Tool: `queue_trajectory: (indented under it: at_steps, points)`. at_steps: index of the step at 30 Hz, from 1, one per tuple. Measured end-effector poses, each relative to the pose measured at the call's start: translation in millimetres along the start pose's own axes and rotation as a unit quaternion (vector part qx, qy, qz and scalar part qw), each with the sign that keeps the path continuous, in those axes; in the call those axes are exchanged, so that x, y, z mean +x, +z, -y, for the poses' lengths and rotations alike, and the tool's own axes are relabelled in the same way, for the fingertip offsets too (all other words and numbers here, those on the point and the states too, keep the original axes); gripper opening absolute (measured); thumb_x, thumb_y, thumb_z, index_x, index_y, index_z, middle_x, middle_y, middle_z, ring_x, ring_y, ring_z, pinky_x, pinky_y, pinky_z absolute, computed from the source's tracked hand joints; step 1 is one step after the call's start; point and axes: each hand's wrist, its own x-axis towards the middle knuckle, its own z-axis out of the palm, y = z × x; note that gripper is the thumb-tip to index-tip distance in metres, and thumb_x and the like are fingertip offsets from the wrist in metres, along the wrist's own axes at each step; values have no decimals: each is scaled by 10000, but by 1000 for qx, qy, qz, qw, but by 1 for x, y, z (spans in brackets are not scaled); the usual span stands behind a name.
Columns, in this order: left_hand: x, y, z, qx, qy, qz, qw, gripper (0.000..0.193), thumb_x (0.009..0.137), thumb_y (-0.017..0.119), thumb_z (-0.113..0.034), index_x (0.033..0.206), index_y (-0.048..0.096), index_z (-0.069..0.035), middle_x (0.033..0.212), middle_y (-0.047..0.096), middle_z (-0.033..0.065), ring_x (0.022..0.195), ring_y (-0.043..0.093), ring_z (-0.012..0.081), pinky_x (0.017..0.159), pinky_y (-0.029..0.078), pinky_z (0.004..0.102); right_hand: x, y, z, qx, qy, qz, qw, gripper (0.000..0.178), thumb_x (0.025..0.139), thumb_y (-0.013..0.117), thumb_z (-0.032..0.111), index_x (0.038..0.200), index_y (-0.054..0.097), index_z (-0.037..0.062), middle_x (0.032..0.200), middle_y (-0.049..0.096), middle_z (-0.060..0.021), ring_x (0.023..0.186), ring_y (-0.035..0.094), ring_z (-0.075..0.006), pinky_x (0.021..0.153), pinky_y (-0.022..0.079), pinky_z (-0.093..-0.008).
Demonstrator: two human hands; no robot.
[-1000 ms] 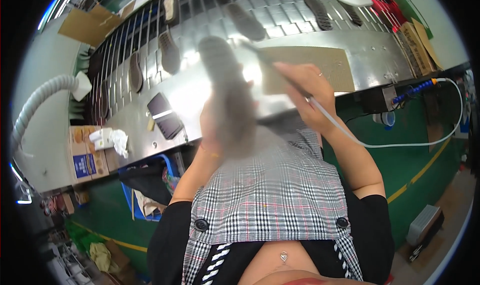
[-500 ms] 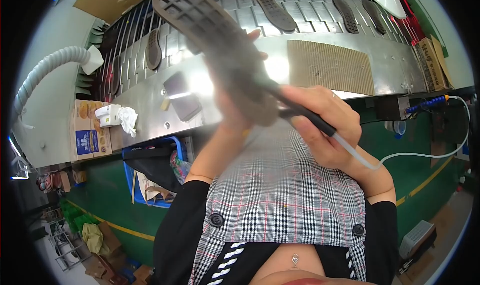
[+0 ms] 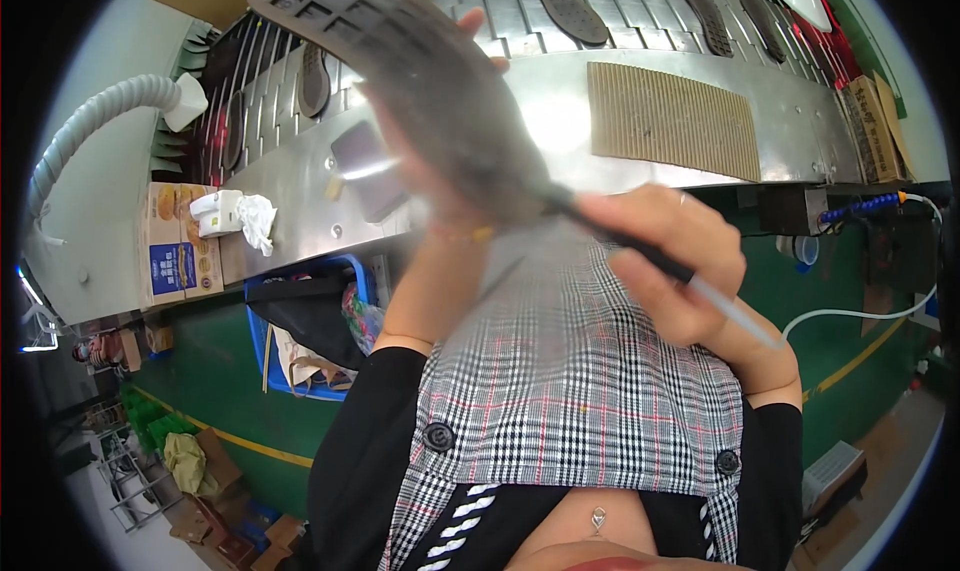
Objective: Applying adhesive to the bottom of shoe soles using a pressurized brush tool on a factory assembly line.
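Observation:
A brown shoe sole [image 3: 430,86] with a grid of hollows is held up at a tilt above the bench edge. My left hand [image 3: 408,176] is closed around it from beneath, mostly hidden; fingertips show past its far right edge. My right hand [image 3: 690,256] grips a slim black handle [image 3: 645,249] with a pale flexible tube [image 3: 735,316] coming from its rear end. The front of this tool meets the near end of the sole, where blur hides its tip and whether they touch.
Behind the metal bench [image 3: 300,221], a slatted conveyor [image 3: 660,31] carries several soles. A ribbed tan mat [image 3: 675,121] and a dark flat pad [image 3: 365,171] lie on the bench. At left are tissues [image 3: 257,223] and a hose [image 3: 105,101]; a blue basket [image 3: 262,356] stands below.
The sole and my left hand have shifted left and slightly away from me. My right hand has moved a little right with the tube-fed tool, still gripping it.

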Motion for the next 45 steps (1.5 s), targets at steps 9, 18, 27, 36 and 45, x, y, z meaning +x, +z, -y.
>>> queue_trajectory:
  at_steps: [9, 18, 27, 36, 45]
  points:
    - [9, -1, -8, 56, 12, 8, 998, 591, 1047, 254, -501, 1436, 424, -91, 1477, 428, 110, 1297, 484, 306, 943, 531, 469, -9, 12, -4, 34, -67, -11, 997, 333, 802, 616, 60, 1112, 678, -44, 941, 706, -169, 807, 682, -287, 735, 536, -351]
    - [2, 2, -23, -27, -151, 5, 988, 668, 1019, 213, -523, 1459, 401, -57, 1442, 443, 211, 1229, 509, 374, 974, 516, 467, -3, 2, 2, 57, -116, 45, 991, 390, 698, 694, -15, 1086, 698, -46, 929, 706, -184, 780, 694, -276, 664, 550, -322]
    - [-8, 23, -9, -7, -127, -247, 961, 733, 1015, 214, -532, 1457, 373, 30, 1426, 439, 270, 1171, 514, 432, 994, 499, 462, 3, -13, -1, 50, -114, 81, 989, 382, 682, 709, -4, 1064, 729, 1, 944, 699, -178, 773, 687, -284, 654, 557, -348]
    - [-10, 45, -7, 84, -247, -293, 920, 699, 996, 291, -577, 1403, 480, -40, 1329, 572, 181, 1222, 547, 322, 1051, 428, 494, 7, -28, -10, -14, -62, 30, 998, 316, 724, 702, 17, 1036, 749, 32, 952, 700, -184, 742, 672, -268, 633, 538, -331]
    - [-10, 55, -10, 25, -313, -297, 902, 759, 998, 290, -572, 1439, 413, 33, 1392, 519, 209, 1259, 528, 330, 1102, 388, 477, 10, -39, -10, -48, -74, 61, 994, 302, 706, 715, 71, 1003, 759, 44, 928, 705, -171, 730, 670, -273, 629, 525, -345]
